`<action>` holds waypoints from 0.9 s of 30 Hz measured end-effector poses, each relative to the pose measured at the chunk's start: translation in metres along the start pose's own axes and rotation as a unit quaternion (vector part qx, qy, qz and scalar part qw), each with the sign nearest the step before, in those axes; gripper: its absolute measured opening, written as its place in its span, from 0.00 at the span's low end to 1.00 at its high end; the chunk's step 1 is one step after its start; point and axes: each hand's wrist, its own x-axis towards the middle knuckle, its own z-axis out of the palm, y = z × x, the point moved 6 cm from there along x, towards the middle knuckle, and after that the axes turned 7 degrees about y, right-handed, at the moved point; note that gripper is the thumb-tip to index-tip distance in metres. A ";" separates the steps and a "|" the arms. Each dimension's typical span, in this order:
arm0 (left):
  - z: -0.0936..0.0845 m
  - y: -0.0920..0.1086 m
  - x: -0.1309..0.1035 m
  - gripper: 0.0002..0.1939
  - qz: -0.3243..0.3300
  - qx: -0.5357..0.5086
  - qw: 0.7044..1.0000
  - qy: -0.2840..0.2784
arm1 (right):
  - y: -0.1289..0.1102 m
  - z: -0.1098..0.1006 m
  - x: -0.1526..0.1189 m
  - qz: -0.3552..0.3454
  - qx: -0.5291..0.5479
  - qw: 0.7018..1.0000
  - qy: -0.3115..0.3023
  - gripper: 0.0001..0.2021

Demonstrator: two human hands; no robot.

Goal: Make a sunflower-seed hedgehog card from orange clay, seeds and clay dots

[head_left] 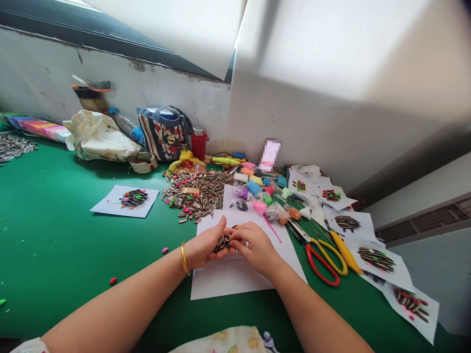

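Over a white sheet of paper (221,282), my left hand (206,245) cups a small figure covered in striped sunflower seeds (221,244). The fingers of my right hand (255,245) are pinched against the figure's right side; whether a loose piece sits between the fingertips is hidden. Much of the figure is covered by both hands. Just beyond the paper lies a heap of sunflower seeds (206,196), with pink, red and green ones mixed in. A pink plastic stick (272,229) rests on the paper right of my hands.
Scissors with red and yellow handles (324,260) and a yellow cutter (346,252) lie at right. Seed figures on paper (377,259) line the right edge; another card (110,203) lies left. Behind are bagged coloured clay (253,187), a bag (164,135) and a red flask (198,144).
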 end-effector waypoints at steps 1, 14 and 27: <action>0.000 0.000 0.000 0.39 -0.001 0.005 1.000 -0.001 | 0.000 0.000 0.000 -0.001 -0.002 1.000 -0.008 0.05; 0.000 -0.004 -0.001 0.38 -0.020 0.044 0.999 0.003 | -0.003 0.006 0.001 -0.010 -0.021 0.999 -0.042 0.07; -0.005 0.005 -0.003 0.15 0.011 -0.012 0.999 0.028 | 0.006 -0.011 0.002 0.019 -0.010 0.999 0.036 0.07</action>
